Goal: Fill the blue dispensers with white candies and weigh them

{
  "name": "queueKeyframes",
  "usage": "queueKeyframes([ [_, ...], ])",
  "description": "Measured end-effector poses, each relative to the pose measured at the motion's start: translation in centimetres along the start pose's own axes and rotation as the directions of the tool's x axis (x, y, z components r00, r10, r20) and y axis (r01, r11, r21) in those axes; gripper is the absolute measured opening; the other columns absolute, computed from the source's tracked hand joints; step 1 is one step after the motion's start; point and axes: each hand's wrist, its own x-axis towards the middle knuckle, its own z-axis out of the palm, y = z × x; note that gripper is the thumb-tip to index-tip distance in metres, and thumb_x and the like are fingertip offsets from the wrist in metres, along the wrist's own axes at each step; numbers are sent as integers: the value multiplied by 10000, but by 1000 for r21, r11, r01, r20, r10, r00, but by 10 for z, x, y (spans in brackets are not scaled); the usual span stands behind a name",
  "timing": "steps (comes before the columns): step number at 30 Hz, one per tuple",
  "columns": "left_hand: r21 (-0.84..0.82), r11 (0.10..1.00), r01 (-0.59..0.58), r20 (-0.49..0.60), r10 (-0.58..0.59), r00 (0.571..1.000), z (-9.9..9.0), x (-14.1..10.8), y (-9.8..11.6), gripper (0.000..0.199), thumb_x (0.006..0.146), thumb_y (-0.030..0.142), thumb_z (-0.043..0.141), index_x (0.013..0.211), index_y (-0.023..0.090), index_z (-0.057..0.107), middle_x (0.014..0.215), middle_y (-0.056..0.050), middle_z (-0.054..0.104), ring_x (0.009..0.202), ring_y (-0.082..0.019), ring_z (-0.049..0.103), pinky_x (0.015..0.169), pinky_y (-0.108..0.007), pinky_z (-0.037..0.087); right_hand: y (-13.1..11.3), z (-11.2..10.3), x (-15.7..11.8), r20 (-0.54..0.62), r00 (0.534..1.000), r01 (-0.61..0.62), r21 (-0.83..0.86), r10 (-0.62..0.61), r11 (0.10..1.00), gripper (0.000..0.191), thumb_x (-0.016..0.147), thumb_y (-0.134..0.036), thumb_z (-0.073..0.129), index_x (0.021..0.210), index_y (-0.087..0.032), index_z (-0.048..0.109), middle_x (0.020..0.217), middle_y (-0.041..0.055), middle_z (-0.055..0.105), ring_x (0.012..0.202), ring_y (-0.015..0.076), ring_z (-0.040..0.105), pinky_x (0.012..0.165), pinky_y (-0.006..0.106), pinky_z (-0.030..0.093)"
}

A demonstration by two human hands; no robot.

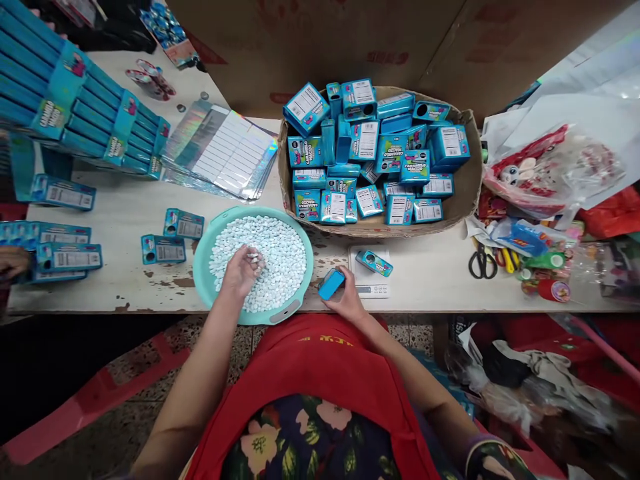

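My left hand is over the mint-green basin, its curled fingers closed around a few small white candies. Many more loose white candies fill the basin. In front of my body, my right hand grips a small blue candy box, tilted, with a plain blue face toward me. Just beyond it, another blue box lies on a white digital scale. Two more blue boxes rest left of the basin.
A cut-down cardboard box full of blue candy boxes stands behind the scale. Shiny label sheets lie left of it. Black scissors and wrapped sweets are at right. Stacked blue packs and another person's hand are at far left.
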Motion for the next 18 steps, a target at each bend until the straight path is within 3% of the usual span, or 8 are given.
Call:
queueKeyframes([
  [2, -69, 998, 1, 49, 2, 999, 0, -5, 6, 255, 716, 401, 640, 704, 181, 513, 629, 1, 511, 493, -86, 490, 366, -163, 274, -6, -17, -11, -13, 999, 47, -72, -48, 996, 902, 672, -363, 772, 1394, -211, 253, 1363, 178, 413, 1296, 316, 417, 1022, 492, 436],
  [4, -157, 987, -28, 68, 39, 997, 0, -7, 9, 225, 723, 376, 644, 718, 188, 520, 676, -10, 545, 520, -89, 503, 367, -157, 279, -14, -38, -22, -66, 988, 130, -167, -143, 977, 752, 744, -329, 728, 1370, -257, 318, 1276, 148, 491, 1214, 295, 490, 939, 477, 496],
  [6, -172, 985, 8, 42, -1, 999, 1, -3, 7, 205, 729, 356, 640, 733, 184, 530, 717, -28, 580, 540, -91, 521, 366, -149, 285, -17, -59, -25, -207, 948, 167, -316, -240, 934, 627, 781, -292, 694, 1325, -281, 383, 1165, 126, 546, 1125, 288, 535, 894, 489, 505],
  [8, -121, 987, 108, 16, -106, 994, 3, 3, 1, 189, 735, 322, 633, 721, 173, 518, 677, -24, 566, 496, -72, 492, 353, -137, 267, -14, -76, -19, -395, 881, 63, -450, -262, 891, 633, 767, -326, 709, 1314, -253, 398, 1173, 149, 532, 1149, 321, 505, 929, 552, 456],
  [10, -96, 982, 161, 27, -159, 987, 8, 9, -6, 171, 742, 293, 623, 727, 170, 507, 626, 5, 524, 437, -46, 433, 341, -127, 247, -4, -87, -4, -508, 839, -77, -465, -194, 882, 652, 760, -411, 704, 1302, -202, 407, 1216, 181, 507, 1185, 347, 471, 956, 591, 409],
  [14, -150, 979, 135, -7, -137, 991, 16, 12, -12, 152, 767, 287, 603, 759, 175, 500, 596, 31, 504, 405, -35, 415, 337, -116, 254, 7, -95, 24, -403, 914, -82, -301, -49, 950, 412, 824, -475, 608, 1110, -186, 545, 1001, 98, 601, 947, 259, 592, 834, 453, 497],
  [18, -155, 979, 132, -36, -139, 990, 27, 0, -2, 279, 823, 334, 574, 642, 176, 431, 573, 10, 498, 423, -50, 452, 335, -127, 267, -30, -95, 32, -352, 930, 16, -243, -104, 970, 324, 802, -414, 673, 1044, -217, 588, 914, 51, 602, 856, 220, 598, 763, 373, 503],
])
